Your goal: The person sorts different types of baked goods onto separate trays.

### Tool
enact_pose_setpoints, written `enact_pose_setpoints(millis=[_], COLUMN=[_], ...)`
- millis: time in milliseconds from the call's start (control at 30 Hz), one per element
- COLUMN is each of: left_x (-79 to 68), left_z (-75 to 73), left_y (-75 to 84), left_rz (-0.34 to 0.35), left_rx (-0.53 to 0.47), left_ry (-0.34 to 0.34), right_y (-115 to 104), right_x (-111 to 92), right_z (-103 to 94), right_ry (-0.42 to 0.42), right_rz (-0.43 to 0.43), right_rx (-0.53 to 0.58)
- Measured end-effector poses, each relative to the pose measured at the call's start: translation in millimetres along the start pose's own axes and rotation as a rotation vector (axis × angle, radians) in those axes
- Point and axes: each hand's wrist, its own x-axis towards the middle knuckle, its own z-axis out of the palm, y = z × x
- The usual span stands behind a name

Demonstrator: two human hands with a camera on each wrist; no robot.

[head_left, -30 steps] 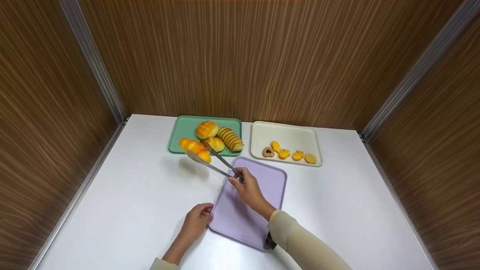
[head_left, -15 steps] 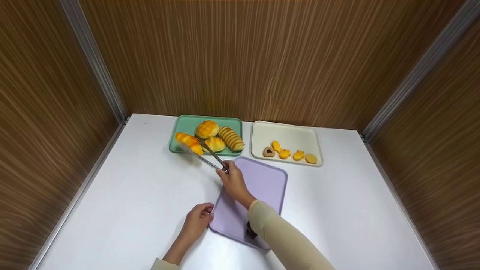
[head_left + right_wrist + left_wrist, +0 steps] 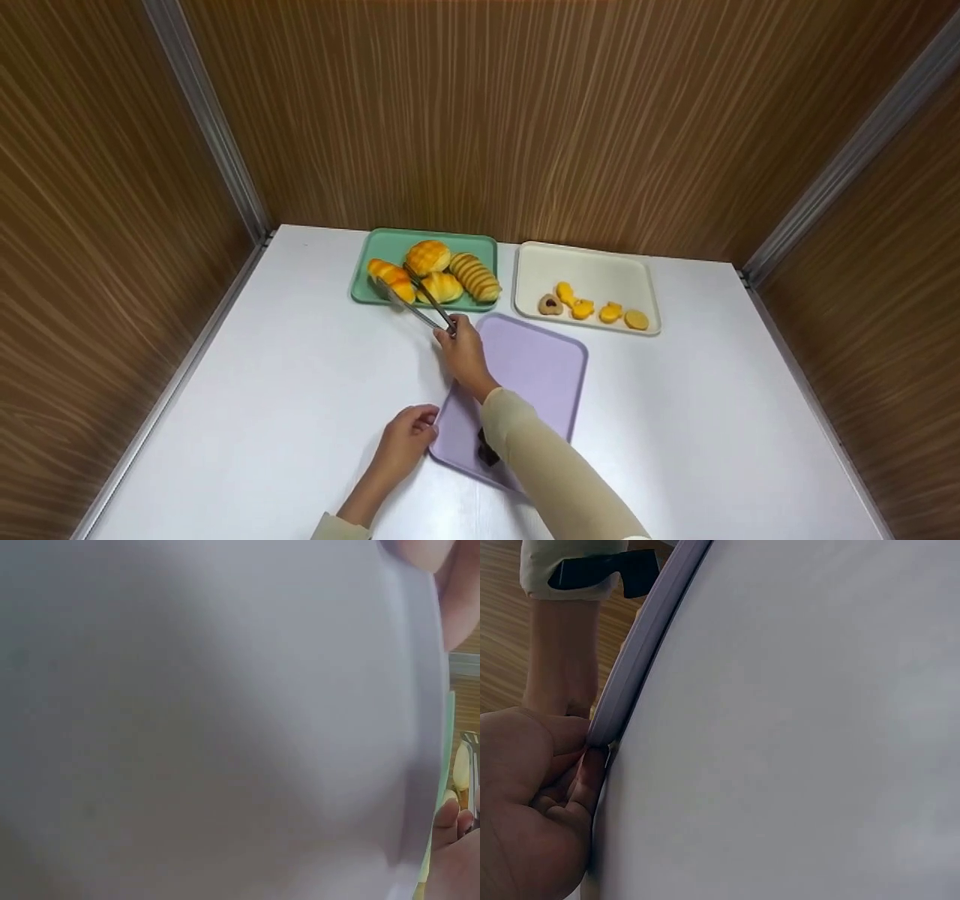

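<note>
My right hand (image 3: 466, 356) grips metal tongs (image 3: 434, 303), reaching over the purple tray (image 3: 536, 356) toward the green tray (image 3: 476, 244). Between the tong tips lies a glossy orange croissant-shaped bread (image 3: 385, 274), at the green tray's front left; whether both tips touch it is hard to tell. Beside it are a round bun (image 3: 427, 256), a small ridged roll (image 3: 441, 286) and a striped loaf (image 3: 475, 277). At the purple tray's near left corner, my left hand (image 3: 406, 441) pinches the rim, seen closer in the left wrist view (image 3: 544, 795).
To the right of the green tray stands a cream tray (image 3: 592, 262). Along its front lie a heart-shaped cookie (image 3: 550, 304), a round cookie (image 3: 636, 320) and several small yellow pieces. Brown wood-grain panels (image 3: 495, 120) enclose the white table (image 3: 697, 390) at back and sides.
My right hand has moved left and away from me with the tongs. The croissant-shaped bread, held above the front edge earlier, is now down in the green tray. My left hand stays at the purple tray.
</note>
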Motion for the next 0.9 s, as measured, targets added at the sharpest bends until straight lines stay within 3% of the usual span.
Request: enact_pose_setpoints(millis=[333,900], left_x=[-1.6,0.2], left_z=[-1.8,-0.6], left_y=[3.6,2.9], left_rz=[0.008,-0.014], left_rx=[0.0,0.001], left_ry=[-0.016,-0.014], right_y=[-1,-3], right_x=[13,4], right_z=[6.5,-11.0], right_ry=[-0.022,-0.075], right_rz=[-0.012,-0.038], right_rx=[-0.037,0.112])
